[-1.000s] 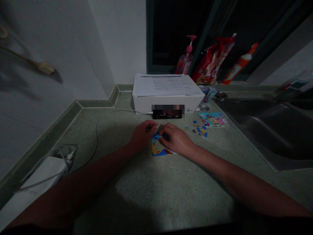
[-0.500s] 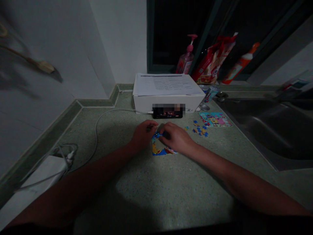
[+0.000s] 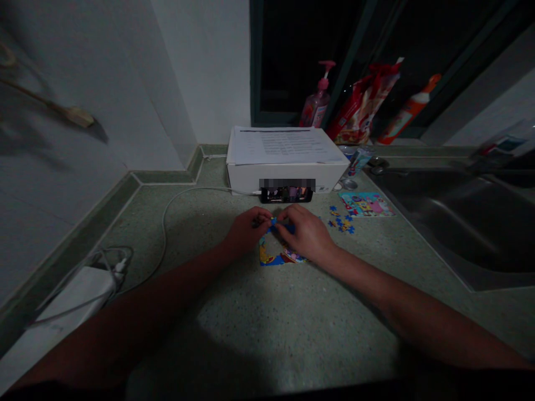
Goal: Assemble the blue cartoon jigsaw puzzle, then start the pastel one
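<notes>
A small blue and yellow jigsaw piece is pinched between the fingertips of both hands. My left hand closes on its left side, and my right hand has thumb and fingers on its right side. Just below them, a partly joined jigsaw puzzle lies flat on the counter, its upper right covered by my right hand. Several loose jigsaw pieces are scattered to the right. Beyond these lies a colourful cartoon picture card.
A phone leans against a white box topped with printed paper. Its white cable curves left to a power strip. At right is a metal sink. A pump bottle stands by the window.
Both hands have risen slightly off the puzzle and come together at the fingertips. The blue and yellow piece now shows between them. The loose pieces and card lie as before.
</notes>
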`<state>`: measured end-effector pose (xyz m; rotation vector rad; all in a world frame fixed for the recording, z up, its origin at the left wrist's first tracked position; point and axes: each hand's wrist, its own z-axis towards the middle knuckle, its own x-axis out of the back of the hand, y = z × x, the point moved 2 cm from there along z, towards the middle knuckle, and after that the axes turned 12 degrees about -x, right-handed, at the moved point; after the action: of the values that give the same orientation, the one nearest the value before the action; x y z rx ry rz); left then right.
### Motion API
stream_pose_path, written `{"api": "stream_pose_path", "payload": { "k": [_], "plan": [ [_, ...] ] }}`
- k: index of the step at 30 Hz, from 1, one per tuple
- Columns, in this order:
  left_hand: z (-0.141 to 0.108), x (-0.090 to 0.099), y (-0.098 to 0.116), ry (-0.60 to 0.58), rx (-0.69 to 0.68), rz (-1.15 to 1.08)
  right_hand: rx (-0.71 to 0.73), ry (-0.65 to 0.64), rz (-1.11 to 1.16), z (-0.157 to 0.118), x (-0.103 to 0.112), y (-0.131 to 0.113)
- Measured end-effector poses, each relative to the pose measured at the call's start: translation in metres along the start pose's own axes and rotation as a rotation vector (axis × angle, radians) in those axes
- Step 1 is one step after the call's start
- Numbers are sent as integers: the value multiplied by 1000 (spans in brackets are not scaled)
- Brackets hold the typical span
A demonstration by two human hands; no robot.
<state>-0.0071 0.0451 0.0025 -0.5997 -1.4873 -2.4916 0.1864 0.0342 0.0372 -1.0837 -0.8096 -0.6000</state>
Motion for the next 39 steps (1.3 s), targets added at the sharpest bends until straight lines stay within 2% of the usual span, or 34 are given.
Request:
{"api": "stream_pose_path", "payload": {
  "k": [11, 23, 25, 28, 31, 39],
  "plan": [
    [-1, 0, -4, 47, 0, -56, 47, 67, 21, -2, 0, 0],
    [-1, 1, 0, 44, -16, -82, 148, 86, -137, -2, 2, -2],
    [-1, 2, -1, 86, -5, -56, 153, 49, -114, -4, 4, -3],
    [-1, 4, -3, 157, 21, 5, 191, -87, -111, -7, 2, -6],
    [-1, 4, -5, 160, 14, 27, 202, -199, -162, -11, -2, -7],
    [-1, 3, -5, 153, 3, 34, 187, -249, -236, -12, -6, -6]
  ]
}}
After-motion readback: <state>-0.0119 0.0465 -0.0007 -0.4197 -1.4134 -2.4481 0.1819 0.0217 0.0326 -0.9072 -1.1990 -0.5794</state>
